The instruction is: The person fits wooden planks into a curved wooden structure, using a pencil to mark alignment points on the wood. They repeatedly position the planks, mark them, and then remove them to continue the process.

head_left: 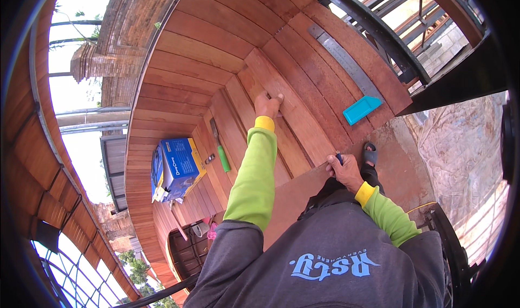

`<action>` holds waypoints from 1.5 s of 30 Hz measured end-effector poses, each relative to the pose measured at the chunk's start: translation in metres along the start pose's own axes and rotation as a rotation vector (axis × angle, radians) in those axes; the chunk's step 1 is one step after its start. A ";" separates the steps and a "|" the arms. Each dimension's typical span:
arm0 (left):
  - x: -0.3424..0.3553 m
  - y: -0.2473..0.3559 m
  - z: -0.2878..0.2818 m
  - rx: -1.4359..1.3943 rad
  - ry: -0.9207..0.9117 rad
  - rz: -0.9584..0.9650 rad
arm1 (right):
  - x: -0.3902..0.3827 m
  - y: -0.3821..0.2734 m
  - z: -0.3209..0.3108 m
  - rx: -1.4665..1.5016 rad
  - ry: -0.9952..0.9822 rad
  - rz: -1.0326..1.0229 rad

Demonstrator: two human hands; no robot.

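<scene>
While the curved wall of reddish wooden planks [189,64] fills most of the view, a loose reddish board [287,107] lies slanted across it, running from upper left down toward the person's lap. Below it sits a flat brown panel [295,191], its edge under the right hand. Further left, a blue cardboard box [176,167] rests on the planks (its printed side faces up). A long grey metal ruler [344,61] lies diagonally at upper right, with a turquoise plastic piece [360,109] just beside its lower end. A tool with a green handle [221,151] lies near the box. The left hand [267,104] presses down on the loose board, fingers curled over its edge. The right hand [344,170] is clenched around a small blue pencil-like marker [339,157], its tip at the board's lower end.
</scene>
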State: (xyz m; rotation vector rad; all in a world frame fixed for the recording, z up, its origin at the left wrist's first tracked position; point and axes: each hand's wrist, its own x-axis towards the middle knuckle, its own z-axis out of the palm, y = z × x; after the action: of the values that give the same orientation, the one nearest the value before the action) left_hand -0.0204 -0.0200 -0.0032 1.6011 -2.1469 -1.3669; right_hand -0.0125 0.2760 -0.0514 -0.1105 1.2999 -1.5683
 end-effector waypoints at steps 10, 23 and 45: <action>0.001 0.006 -0.002 -0.038 -0.001 -0.023 | 0.002 0.003 -0.001 -0.011 0.000 -0.016; 0.023 0.029 -0.019 0.126 -0.158 -0.270 | 0.002 0.004 -0.002 -0.079 -0.031 -0.011; 0.019 0.028 -0.013 0.041 -0.181 -0.255 | 0.000 -0.013 -0.025 0.091 -0.004 0.099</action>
State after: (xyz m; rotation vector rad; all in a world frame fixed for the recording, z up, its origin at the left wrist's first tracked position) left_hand -0.0400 -0.0427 0.0171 1.8882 -2.1380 -1.6076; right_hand -0.0365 0.2905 -0.0516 0.0074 1.2112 -1.5392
